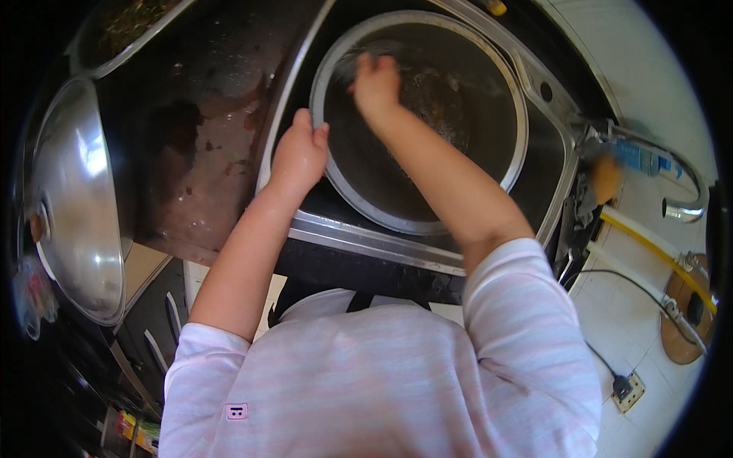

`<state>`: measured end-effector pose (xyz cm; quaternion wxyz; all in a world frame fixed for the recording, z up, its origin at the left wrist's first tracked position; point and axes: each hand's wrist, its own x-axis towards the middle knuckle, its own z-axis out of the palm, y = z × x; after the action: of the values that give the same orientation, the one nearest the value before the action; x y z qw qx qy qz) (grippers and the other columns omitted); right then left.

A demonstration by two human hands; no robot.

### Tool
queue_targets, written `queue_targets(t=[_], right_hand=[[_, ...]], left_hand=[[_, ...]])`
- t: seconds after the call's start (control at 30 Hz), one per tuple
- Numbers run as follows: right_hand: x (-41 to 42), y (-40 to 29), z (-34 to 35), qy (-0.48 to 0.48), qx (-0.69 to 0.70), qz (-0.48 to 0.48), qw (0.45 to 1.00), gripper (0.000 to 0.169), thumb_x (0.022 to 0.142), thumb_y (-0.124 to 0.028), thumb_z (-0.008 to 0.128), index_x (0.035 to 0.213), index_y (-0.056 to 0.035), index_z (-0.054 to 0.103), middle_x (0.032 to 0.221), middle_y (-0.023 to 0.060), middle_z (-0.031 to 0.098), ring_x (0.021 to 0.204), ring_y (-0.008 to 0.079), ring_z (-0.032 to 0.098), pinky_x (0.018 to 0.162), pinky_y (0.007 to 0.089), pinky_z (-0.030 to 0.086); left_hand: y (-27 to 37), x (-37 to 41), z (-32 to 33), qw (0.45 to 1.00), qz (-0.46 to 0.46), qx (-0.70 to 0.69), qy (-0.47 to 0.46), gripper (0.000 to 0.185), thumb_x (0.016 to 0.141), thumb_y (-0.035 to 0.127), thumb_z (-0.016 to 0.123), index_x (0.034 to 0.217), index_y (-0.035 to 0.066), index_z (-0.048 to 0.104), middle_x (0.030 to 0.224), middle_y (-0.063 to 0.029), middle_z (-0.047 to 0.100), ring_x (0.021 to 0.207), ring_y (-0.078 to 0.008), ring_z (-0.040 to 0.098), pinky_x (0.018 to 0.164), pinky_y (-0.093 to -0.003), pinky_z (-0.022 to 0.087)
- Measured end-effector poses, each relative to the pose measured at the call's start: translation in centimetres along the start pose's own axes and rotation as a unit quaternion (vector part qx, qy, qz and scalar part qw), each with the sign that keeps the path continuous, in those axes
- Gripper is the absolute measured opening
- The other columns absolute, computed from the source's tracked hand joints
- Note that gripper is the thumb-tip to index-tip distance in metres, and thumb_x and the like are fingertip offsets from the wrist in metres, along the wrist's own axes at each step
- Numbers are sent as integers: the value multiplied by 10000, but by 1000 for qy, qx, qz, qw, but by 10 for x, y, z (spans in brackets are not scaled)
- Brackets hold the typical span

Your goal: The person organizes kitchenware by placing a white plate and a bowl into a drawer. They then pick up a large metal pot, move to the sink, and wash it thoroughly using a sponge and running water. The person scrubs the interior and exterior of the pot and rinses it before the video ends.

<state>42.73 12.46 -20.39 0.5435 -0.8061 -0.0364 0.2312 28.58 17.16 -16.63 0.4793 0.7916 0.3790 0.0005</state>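
A large round metal pot (519,114) sits inside a stainless steel sink (378,243), with dark, rippled water in it. My left hand (300,151) grips the pot's rim on its left side, thumb toward the inside. Over the pot's inner left wall is my right hand (378,86), bent at the wrist and blurred. Its fingers seem to press something pale and shiny (358,64) against that wall; blur hides whether this is a scrubber or splashing water.
A domed metal lid (80,189) leans at the left end of the wet dark counter (212,149). At the right stand a curved chrome faucet (684,209) and a blue bottle (635,157). A yellow-striped hose (653,240) and a plugged-in socket (629,392) are on the tiled wall.
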Motion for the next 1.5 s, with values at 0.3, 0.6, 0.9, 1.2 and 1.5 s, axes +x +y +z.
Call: queue_targets(t=[0.3, 0.6, 0.9, 1.2, 1.5], right_hand=[[-67, 24, -109, -534, -538, -136, 638, 328, 823, -279, 510, 1000, -11, 579, 993, 196, 573, 952, 315, 554, 812, 409, 436], [-62, 32, -58, -381, -312, -168, 854, 263, 807, -270, 532, 903, -24, 525, 880, 180, 581, 864, 334, 561, 729, 403, 445], [25, 68, -173, -128, -720, -260, 630, 172, 768, -83, 476, 886, -49, 595, 944, 141, 556, 900, 291, 552, 714, 403, 478], [-7, 59, -6, -8, -267, -110, 957, 339, 723, -186, 608, 969, 13, 486, 1005, 209, 503, 945, 360, 512, 825, 395, 429], [-84, 40, -179, -428, -556, -125, 701, 264, 782, -229, 540, 936, -21, 596, 1017, 177, 536, 1004, 307, 509, 857, 392, 415]], left_hand=[[14, -2, -1, 999, -31, -40, -6, 196, 889, 199, 405, 871, 4, 402, 619, -157, 531, 411, -251, 508, 359, -340, 411], [10, 2, 4, 999, -32, 36, -4, 214, 887, 199, 409, 812, 1, 379, 638, -191, 543, 462, -300, 534, 397, -385, 417], [4, 3, 7, 985, 117, 86, 90, 257, 876, 213, 421, 1004, -9, 439, 796, -266, 576, 766, -432, 544, 673, -478, 412], [-2, 2, 2, 987, 100, 116, 52, 383, 809, 231, 538, 1013, -56, 388, 756, -276, 572, 710, -423, 560, 631, -468, 442], [2, 2, 6, 988, 86, 101, 74, 485, 764, 184, 554, 1153, -28, 357, 808, -287, 571, 776, -432, 554, 687, -471, 436]])
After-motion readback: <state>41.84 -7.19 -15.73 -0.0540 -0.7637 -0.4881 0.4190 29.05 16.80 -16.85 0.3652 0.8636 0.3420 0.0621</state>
